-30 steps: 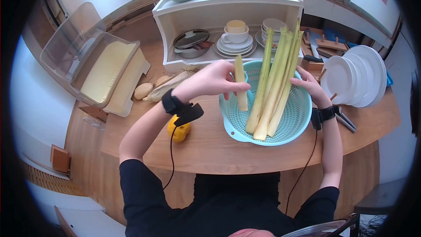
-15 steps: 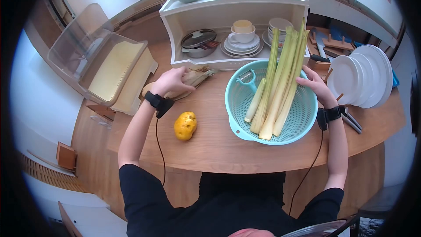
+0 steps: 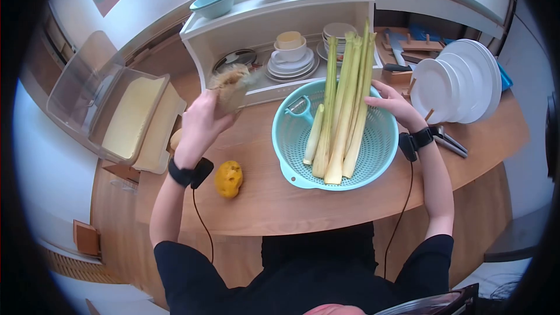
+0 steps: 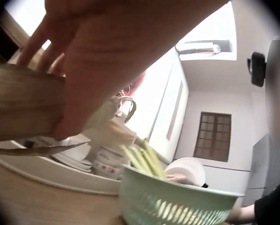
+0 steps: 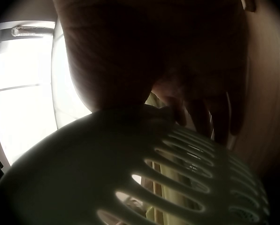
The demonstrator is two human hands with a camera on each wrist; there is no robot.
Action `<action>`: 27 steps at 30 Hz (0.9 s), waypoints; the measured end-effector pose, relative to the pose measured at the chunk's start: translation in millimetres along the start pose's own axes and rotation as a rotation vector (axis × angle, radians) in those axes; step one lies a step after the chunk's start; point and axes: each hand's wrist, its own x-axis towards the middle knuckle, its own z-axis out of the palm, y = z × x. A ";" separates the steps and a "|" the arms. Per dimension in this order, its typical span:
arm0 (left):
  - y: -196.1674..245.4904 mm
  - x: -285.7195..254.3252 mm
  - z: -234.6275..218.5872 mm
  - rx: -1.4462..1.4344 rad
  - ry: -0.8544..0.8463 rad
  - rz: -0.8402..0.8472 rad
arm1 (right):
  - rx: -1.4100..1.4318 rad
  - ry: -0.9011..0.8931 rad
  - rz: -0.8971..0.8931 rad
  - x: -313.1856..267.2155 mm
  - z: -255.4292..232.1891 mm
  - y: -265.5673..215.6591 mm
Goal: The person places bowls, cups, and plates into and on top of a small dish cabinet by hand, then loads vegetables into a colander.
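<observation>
My left hand (image 3: 199, 125) holds a corn ear (image 3: 230, 88) in its dry husk, raised over the left of the table and blurred in the head view. In the left wrist view the pale husk (image 4: 25, 101) lies under the curled fingers. My right hand (image 3: 396, 105) grips the right rim of a turquoise colander (image 3: 379, 157), thumb over the edge and fingers outside. Inside it, long celery stalks (image 3: 344, 111) lean up past the far rim. A short pale stalk piece (image 3: 313, 140) and a turquoise peeler (image 3: 300, 108) lie at the colander's left side.
A lumpy yellow vegetable (image 3: 228, 179) sits left of the colander. Part of a potato (image 3: 176, 138) shows behind the left wrist. A white shelf (image 3: 195, 38) with dishes stands behind, a lidded bin (image 3: 135, 119) at left, racked plates (image 3: 431, 90) and a knife (image 3: 396, 52) at right.
The left hand let go of the short stalk piece inside the colander, moved left to the corn ear and lifted it. The right hand stays at the colander's rim.
</observation>
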 end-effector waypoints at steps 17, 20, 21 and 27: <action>67.0 65.6 5.4 -1.005 -0.075 -0.029 | -0.010 -0.020 -0.019 1.5 -0.5 0.6; 70.8 75.0 -4.0 -1.085 -0.028 -0.059 | -0.009 -0.006 0.014 -0.7 1.0 -2.6; 72.9 76.0 -7.6 -1.105 -0.048 -0.076 | -0.009 -0.007 0.015 -0.3 0.6 -2.0; 70.8 67.0 23.7 -1.042 -0.008 0.022 | 0.015 -0.012 0.003 -0.8 2.2 -3.2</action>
